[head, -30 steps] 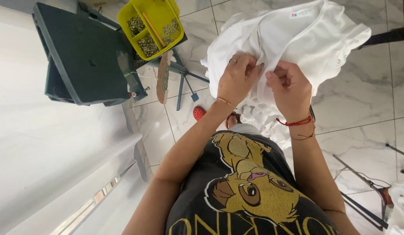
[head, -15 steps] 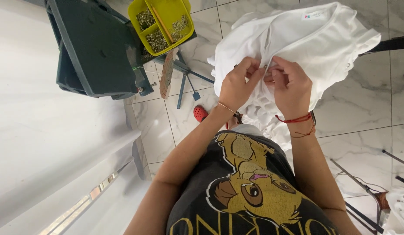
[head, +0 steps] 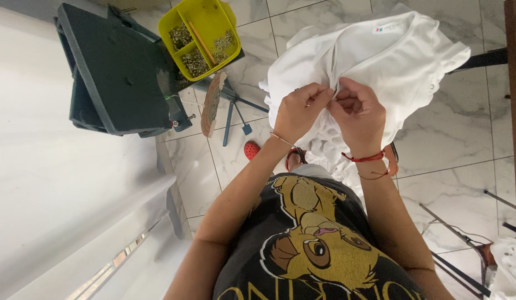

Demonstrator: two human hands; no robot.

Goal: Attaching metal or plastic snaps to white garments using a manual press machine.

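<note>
A white garment (head: pixel 380 61) with a small label at its neck hangs in front of me over the marble floor. My left hand (head: pixel 299 111) pinches a fold of its fabric near the middle. My right hand (head: pixel 358 114), with red string bracelets at the wrist, grips the same fold right beside it, fingertips of both hands touching. The cloth bunches between the two hands and drapes down past my wrists.
A dark green plastic stool (head: pixel 119 72) stands at the upper left. A yellow divided tray (head: pixel 205 36) with small metal pieces rests beside it. A red shoe (head: pixel 251 150) lies on the tiles below. A white wall fills the left; thin metal legs (head: pixel 452 244) cross the lower right.
Both hands have drawn closer together on the white garment, and the cloth has shifted slightly. The view has moved a little, so the stool and the tray sit more to the right.
</note>
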